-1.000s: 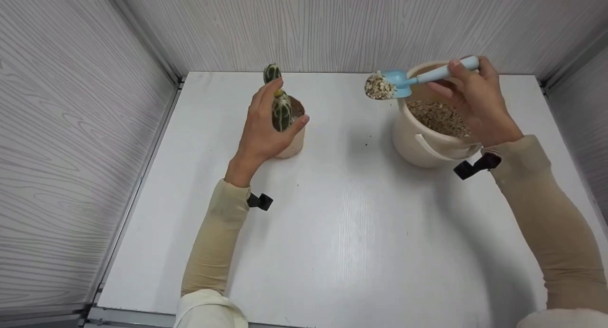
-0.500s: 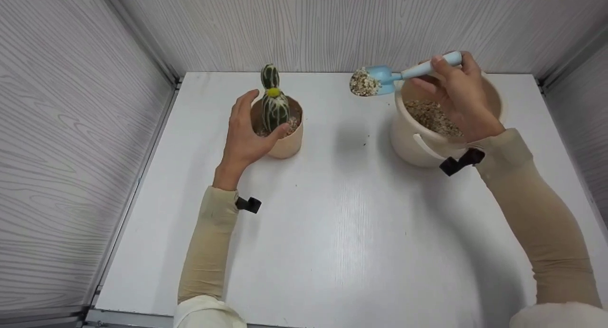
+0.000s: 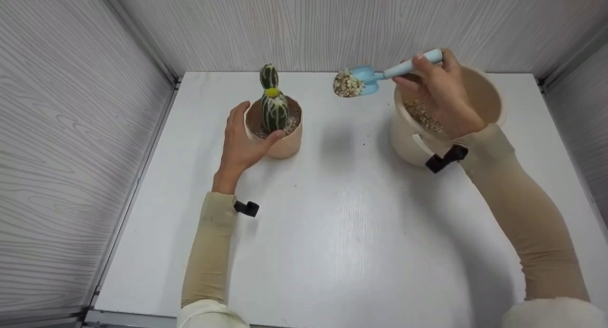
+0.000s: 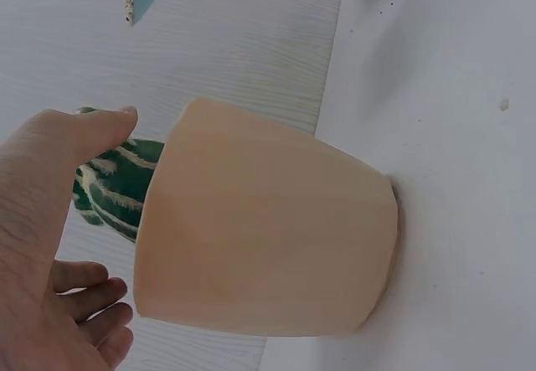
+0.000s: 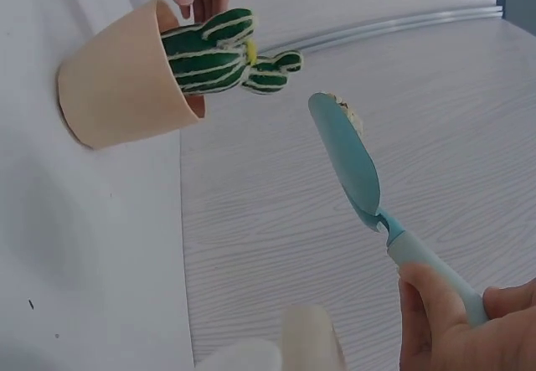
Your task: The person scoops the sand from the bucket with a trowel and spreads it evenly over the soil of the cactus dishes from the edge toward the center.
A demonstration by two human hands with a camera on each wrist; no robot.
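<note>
Here my left hand [image 3: 242, 142] curled around the near side of the small pot [image 3: 280, 133], thumb up at the rim and fingers round the wall. The pot was a plain peach colour, narrowing toward its base, and stood on the white table [image 3: 342, 233] left of the middle. In it stood a dark green cactus [image 3: 273, 107] with pale ribs, a yellow spot and a smaller lobe on top, with gravel round its foot. My right hand [image 3: 441, 97] pinched the handle of a light blue scoop [image 3: 363, 77], heaped with gravel, held in the air between the pot and the cream bucket [image 3: 484, 104], which held more gravel.
</note>
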